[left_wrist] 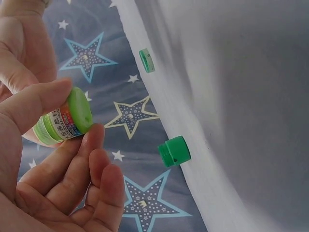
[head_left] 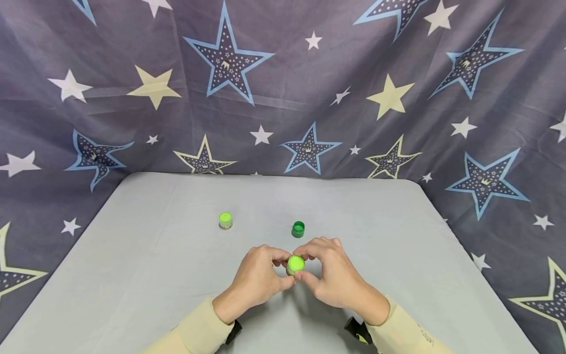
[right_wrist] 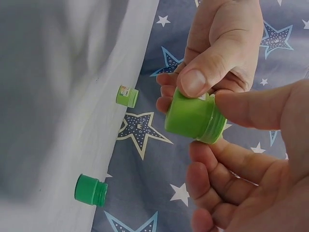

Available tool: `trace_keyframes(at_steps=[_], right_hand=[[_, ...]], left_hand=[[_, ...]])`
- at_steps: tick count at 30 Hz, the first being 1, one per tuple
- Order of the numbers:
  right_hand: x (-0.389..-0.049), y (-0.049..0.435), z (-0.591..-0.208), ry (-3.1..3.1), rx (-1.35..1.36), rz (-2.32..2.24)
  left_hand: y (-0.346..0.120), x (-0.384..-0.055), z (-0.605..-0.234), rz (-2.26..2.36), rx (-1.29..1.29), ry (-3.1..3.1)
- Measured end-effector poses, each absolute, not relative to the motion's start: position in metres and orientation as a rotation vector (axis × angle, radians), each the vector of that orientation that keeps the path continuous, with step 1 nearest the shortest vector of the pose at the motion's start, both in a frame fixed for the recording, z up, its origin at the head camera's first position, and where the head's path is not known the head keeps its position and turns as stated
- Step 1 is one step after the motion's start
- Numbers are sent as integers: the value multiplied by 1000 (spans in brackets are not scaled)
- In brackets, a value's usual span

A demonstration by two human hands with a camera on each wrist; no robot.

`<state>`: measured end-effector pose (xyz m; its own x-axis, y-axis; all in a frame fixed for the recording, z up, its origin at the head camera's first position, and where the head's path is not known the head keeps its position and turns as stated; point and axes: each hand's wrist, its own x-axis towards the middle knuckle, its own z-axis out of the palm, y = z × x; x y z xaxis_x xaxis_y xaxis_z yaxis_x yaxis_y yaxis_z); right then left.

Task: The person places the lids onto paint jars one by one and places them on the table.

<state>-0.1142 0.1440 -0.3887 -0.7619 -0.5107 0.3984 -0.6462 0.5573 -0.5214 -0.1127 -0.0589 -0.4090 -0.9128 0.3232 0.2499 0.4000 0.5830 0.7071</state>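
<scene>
A small lime-green paint jar point(head_left: 296, 264) is held between both hands above the table. My left hand point(head_left: 261, 273) grips its side with thumb and fingers; the left thumb presses the green body in the right wrist view. From the other side my right hand point(head_left: 331, 270) pinches the jar near its ridged, translucent end point(right_wrist: 215, 124) between thumb and index finger. A label with coloured print point(left_wrist: 65, 121) shows on the jar in the left wrist view. Just beyond the hands stands a dark green jar point(head_left: 298, 229).
Farther back and to the left, another lime-green jar point(head_left: 225, 221) stands upright on the grey-white covered table point(head_left: 177, 246). A dark cloth with stars point(head_left: 274, 98) hangs behind the table and along its sides.
</scene>
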Motion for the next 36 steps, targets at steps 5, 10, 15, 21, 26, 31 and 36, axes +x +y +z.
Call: trace_keyframes(at_steps=[5, 10, 15, 21, 26, 31, 36], right_hand=[[-114, 143, -389, -2586, 963, 998], [-114, 142, -388, -2577, 949, 988], [-115, 142, -391, -2540, 933, 968], [-115, 141, -393, -2522, 902, 961], [-115, 140, -392, -2510, 882, 952], [-116, 140, -393, -2510, 861, 941], [-116, 140, -393, -2520, 852, 941]], left_hand=[[-59, -112, -409, -1242, -613, -2712], [-59, -112, -409, -1247, -608, -2703], [-59, -112, -409, -1248, -606, -2684], [-59, -112, -410, -1243, -595, -2674], [-59, -112, -410, -1242, -581, -2682], [-60, -111, -410, -1251, -575, -2685], [-60, -111, -409, -1251, -583, -2679]])
